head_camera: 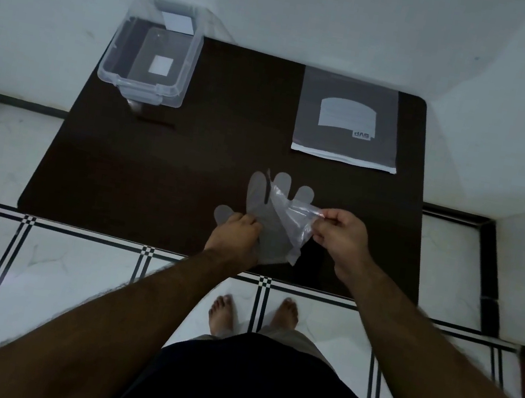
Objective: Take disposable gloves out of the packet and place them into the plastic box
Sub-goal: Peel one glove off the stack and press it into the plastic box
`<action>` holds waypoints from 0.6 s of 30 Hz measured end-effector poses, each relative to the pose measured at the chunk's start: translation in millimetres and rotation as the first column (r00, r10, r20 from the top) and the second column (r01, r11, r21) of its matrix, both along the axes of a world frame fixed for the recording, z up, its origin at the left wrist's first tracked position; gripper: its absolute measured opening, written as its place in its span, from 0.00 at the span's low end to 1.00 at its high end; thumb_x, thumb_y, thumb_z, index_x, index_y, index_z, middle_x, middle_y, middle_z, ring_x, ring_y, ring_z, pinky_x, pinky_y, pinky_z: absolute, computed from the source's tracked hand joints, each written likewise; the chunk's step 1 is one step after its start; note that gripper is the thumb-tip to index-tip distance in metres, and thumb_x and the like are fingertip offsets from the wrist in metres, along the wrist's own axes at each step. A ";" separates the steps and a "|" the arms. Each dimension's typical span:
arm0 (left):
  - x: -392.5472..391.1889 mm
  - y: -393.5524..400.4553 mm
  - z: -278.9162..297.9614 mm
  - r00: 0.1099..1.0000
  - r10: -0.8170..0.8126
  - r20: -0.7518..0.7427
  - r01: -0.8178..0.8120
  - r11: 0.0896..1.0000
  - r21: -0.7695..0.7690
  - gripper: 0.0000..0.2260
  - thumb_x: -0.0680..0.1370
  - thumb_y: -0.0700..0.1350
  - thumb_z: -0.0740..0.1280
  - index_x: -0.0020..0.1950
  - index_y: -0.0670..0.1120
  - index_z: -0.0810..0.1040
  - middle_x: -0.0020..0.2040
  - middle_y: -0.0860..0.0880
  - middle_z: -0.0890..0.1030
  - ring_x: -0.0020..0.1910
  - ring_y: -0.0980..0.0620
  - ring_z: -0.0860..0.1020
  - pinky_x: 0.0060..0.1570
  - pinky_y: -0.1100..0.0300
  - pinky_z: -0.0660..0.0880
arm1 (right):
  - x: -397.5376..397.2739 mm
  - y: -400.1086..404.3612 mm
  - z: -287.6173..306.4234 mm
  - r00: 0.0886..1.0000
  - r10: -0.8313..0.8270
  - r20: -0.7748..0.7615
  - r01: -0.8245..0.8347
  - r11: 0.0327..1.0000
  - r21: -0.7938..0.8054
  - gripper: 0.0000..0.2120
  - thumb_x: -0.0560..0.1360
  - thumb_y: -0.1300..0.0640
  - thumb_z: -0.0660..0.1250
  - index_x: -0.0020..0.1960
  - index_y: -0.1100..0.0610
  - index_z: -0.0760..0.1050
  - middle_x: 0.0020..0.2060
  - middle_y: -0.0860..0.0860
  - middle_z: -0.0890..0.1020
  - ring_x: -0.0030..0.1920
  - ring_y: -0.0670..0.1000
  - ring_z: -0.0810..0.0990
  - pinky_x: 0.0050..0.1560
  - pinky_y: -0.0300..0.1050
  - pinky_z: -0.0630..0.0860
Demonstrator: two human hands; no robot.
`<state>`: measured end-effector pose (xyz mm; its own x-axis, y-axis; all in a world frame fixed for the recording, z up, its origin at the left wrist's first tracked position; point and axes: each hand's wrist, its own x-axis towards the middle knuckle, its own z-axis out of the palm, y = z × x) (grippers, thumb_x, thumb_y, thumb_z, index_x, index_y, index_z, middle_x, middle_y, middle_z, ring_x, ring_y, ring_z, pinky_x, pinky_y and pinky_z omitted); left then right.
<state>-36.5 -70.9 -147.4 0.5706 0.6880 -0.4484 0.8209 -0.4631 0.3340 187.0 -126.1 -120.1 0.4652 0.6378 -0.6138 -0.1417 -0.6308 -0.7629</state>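
Both hands work over the dark brown table: his left hand presses closed on the thin translucent plastic gloves lying near the front edge, while his right hand pinches and peels up one layer. Well apart, the clear plastic box sits far left, the grey flat packet far right

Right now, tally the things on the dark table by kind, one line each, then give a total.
Clear plastic box: 1
Gloves packet: 1
Disposable gloves, a see-through bunch held by the left hand and right hand: 1 bunch, number of gloves cannot be told
Total: 3
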 end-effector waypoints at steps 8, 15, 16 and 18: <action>4.1 6.2 -2.7 0.995 -0.081 -0.056 0.081 0.997 -0.007 0.28 0.75 0.56 0.78 0.72 0.49 0.75 0.71 0.47 0.75 0.69 0.44 0.73 0.66 0.42 0.79 | 22.0 4.8 22.6 0.997 -0.068 0.029 0.068 0.997 0.026 0.11 0.79 0.66 0.74 0.58 0.54 0.84 0.56 0.54 0.86 0.56 0.54 0.87 0.52 0.46 0.86; 35.9 8.5 1.2 0.982 -0.185 0.021 0.184 0.982 0.047 0.23 0.82 0.54 0.69 0.75 0.49 0.74 0.76 0.45 0.74 0.76 0.42 0.70 0.76 0.40 0.69 | 26.6 -1.6 35.9 0.996 -0.016 0.088 0.013 0.999 0.034 0.11 0.80 0.66 0.74 0.60 0.55 0.83 0.54 0.52 0.85 0.54 0.51 0.86 0.46 0.41 0.83; 40.5 8.5 -1.4 0.978 -0.209 0.011 0.208 0.977 0.045 0.24 0.82 0.54 0.68 0.78 0.50 0.72 0.79 0.45 0.71 0.79 0.41 0.68 0.77 0.39 0.67 | 26.9 -2.1 37.1 0.995 -0.018 0.093 0.014 0.999 0.040 0.11 0.80 0.66 0.74 0.60 0.55 0.83 0.54 0.52 0.85 0.54 0.51 0.86 0.46 0.41 0.84; 46.8 9.5 -9.2 0.970 -0.239 -0.037 0.239 0.971 0.005 0.31 0.82 0.57 0.69 0.84 0.53 0.65 0.86 0.45 0.62 0.84 0.40 0.60 0.80 0.36 0.62 | 28.6 -2.2 40.5 0.995 -0.027 0.098 0.021 0.998 0.064 0.11 0.80 0.66 0.74 0.60 0.56 0.83 0.53 0.53 0.85 0.54 0.52 0.86 0.46 0.41 0.85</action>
